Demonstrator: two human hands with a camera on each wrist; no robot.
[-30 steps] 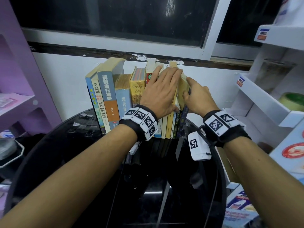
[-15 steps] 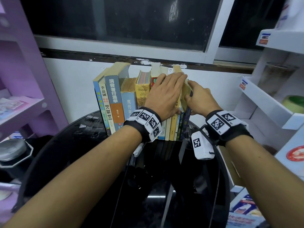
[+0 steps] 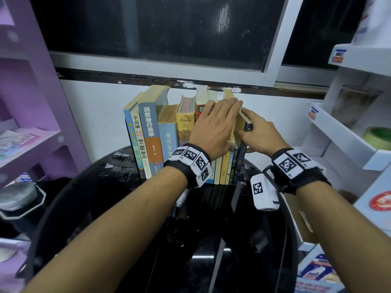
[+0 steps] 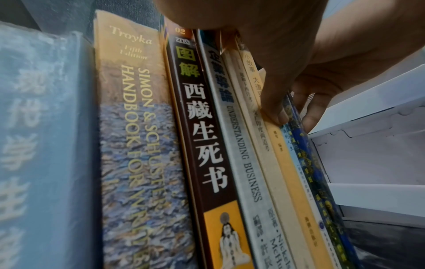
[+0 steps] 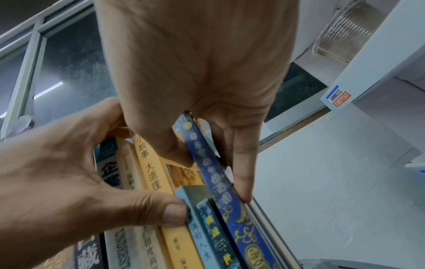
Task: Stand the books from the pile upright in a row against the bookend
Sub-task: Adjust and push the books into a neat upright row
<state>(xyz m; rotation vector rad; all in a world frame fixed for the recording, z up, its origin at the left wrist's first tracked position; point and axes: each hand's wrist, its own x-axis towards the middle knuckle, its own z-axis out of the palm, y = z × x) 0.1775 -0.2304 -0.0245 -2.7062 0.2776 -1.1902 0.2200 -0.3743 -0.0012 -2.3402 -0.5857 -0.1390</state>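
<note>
Several books point(image 3: 152, 132) stand upright in a row on a black round table point(image 3: 105, 197) against the white wall. My left hand point(image 3: 220, 125) lies over the tops of the right-hand books, its thumb point(image 5: 170, 213) pressing on a light blue spine. My right hand point(image 3: 254, 132) pinches the thin dark blue book point(image 3: 241, 161) at the row's right end, thumb on one cover and fingers point(image 5: 241, 182) on the other. The same dark blue book point(image 5: 220, 182) leans slightly against its neighbours. I cannot make out a bookend; the hands hide the books behind them.
A purple shelf unit point(image 3: 31, 127) stands to the left and a white rack point(image 3: 342, 132) to the right, close to the row's end. A grey-lidded container point(image 3: 19, 195) sits at the lower left. The dark window point(image 3: 169, 28) is above the books.
Both hands stay on the right end of the row. The right hand has shifted slightly along the dark blue book. The view has drifted a little.
</note>
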